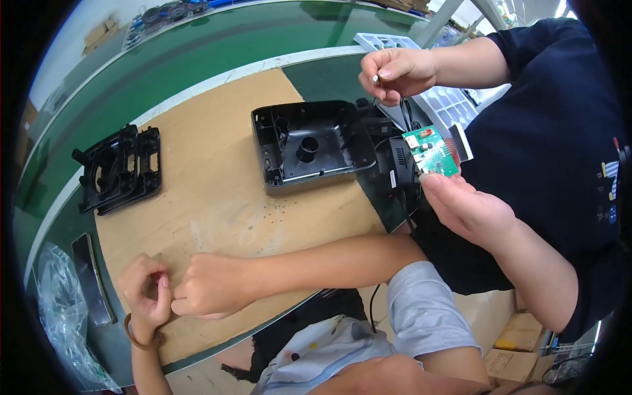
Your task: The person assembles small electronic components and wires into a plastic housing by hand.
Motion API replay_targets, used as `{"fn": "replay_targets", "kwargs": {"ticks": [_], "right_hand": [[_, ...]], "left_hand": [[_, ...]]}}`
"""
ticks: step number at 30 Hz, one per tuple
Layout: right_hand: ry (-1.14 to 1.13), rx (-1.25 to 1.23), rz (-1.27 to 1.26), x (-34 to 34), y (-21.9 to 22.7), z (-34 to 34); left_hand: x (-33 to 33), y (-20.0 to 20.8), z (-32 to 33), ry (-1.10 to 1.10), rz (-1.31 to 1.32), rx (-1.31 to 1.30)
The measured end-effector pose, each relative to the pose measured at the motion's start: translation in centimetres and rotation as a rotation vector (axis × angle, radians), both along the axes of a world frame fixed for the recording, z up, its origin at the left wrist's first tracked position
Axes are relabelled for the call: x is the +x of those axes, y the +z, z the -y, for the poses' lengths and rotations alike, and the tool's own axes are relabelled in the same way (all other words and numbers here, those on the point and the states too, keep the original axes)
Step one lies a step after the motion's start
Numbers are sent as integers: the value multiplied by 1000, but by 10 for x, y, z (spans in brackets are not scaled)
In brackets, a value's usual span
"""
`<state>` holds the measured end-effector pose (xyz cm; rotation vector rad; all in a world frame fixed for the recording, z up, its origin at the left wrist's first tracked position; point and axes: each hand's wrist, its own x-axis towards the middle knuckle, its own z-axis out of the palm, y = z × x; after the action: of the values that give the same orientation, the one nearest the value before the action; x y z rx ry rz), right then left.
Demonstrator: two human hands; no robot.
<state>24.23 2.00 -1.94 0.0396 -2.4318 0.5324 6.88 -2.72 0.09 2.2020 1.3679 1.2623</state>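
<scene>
A: Where does the open black housing [336,148] sit, and why that way up?

B: On the brown cardboard sheet [204,155], hollow side up. That leaves its inner posts in plain view, and the sheet probably spares the green table [329,79] from scratches

A: What do the wearer's own hands have hold of?

B: Nothing that I can see. The left hand [146,289], left of the housing and nearer the wearer than it, is loosely curled. The right hand [214,284], also on the housing's near left side, is folded into a fist, touching the other or nearly so; whether anything small hides inside either, I cannot tell. Resting there, they seem kept out of the housing's way

A: And the green circuit board [431,155]?

B: Right of the housing, held up in a co-worker's near hand [477,207], thumb at its edge, likely to keep skin off the components. The co-worker's far hand [405,69], beyond the housing and to its right, pinches a small white piece [376,78] in the fingertips, a grip that suits something so little

A: What lies to the housing's left?

B: Two black frame parts [126,174], overlapping, set well apart from it, perhaps so nothing gets knocked. A dark phone [92,280] and a clear plastic bag [62,309] lie left of the housing too, nearer the wearer
</scene>
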Motion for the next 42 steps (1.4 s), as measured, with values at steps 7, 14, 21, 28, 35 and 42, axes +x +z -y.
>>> {"fn": "replay_targets", "kwargs": {"ticks": [7, 14, 21, 28, 35, 42], "right_hand": [[-14, 25, 3, 0, 0, 0], [-18, -20, 17, 2, 3, 1], [-18, -12, 19, 1, 4, 1], [-22, -8, 38, 0, 2, 0], [9, -19, 54, 5, 5, -1], [16, -31, 70, 4, 11, -1]], "left_hand": [[-1, -1, 2, 1, 8, -19], [2, 1, -1, -5, -3, -7], [2, 0, 0, -1, -6, 0], [2, -1, -1, 5, -3, -8], [0, -2, 1, 6, -2, 21], [-1, -6, 1, -8, 30, 36]]}}
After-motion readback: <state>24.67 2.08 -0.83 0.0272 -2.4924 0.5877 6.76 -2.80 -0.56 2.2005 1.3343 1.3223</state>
